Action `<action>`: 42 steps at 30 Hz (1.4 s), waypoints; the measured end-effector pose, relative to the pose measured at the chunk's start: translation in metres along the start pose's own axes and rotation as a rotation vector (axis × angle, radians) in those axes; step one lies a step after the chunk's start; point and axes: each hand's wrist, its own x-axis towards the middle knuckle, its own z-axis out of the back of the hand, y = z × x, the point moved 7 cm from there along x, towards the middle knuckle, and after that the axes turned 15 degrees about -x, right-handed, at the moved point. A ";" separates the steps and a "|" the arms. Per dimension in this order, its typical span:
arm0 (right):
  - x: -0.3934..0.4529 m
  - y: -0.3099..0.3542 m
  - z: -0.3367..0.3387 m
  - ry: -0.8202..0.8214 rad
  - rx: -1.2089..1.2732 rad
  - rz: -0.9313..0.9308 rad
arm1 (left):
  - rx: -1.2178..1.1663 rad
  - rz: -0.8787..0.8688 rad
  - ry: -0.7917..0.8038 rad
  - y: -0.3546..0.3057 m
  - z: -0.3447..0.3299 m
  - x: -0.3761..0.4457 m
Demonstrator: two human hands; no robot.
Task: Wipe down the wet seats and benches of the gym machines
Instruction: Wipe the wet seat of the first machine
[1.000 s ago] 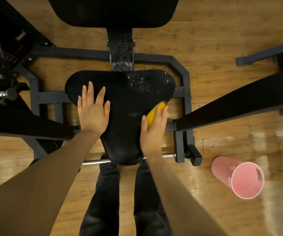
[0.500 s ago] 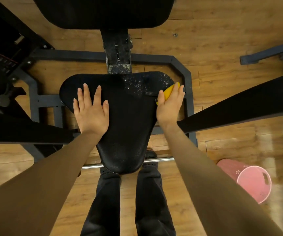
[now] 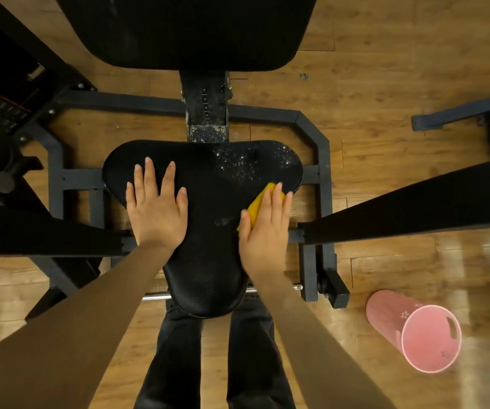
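A black padded machine seat [image 3: 208, 208] lies below me, with water droplets [image 3: 246, 163] glinting on its far right part. My left hand [image 3: 156, 211] rests flat on the seat's left side, fingers spread and holding nothing. My right hand [image 3: 264, 231] presses a yellow cloth [image 3: 260, 206] onto the seat's right edge, just below the wet patch. Most of the cloth is hidden under my fingers. A black back pad [image 3: 190, 28] fills the top of the view.
The dark steel frame [image 3: 323, 160] rings the seat. Thick black machine arms cross at the left [image 3: 31, 231] and right [image 3: 415, 202]. A pink bucket [image 3: 415, 332] stands on the wooden floor [image 3: 385, 69] at lower right. My legs [image 3: 214, 364] stand under the seat's tip.
My right hand with the cloth went from the seat's middle-right up to the far right corner, then came back down along the right edge. The left hand stayed put.
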 end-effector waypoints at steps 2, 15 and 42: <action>0.033 -0.009 0.004 -0.019 -0.083 -0.010 | 0.005 0.000 -0.005 0.001 0.000 0.000; 0.022 0.001 0.013 0.048 -0.169 0.028 | -0.001 -0.016 -0.014 0.000 0.001 0.000; -0.050 0.033 -0.001 0.136 -0.150 0.096 | -0.014 -0.027 -0.034 0.001 0.002 0.000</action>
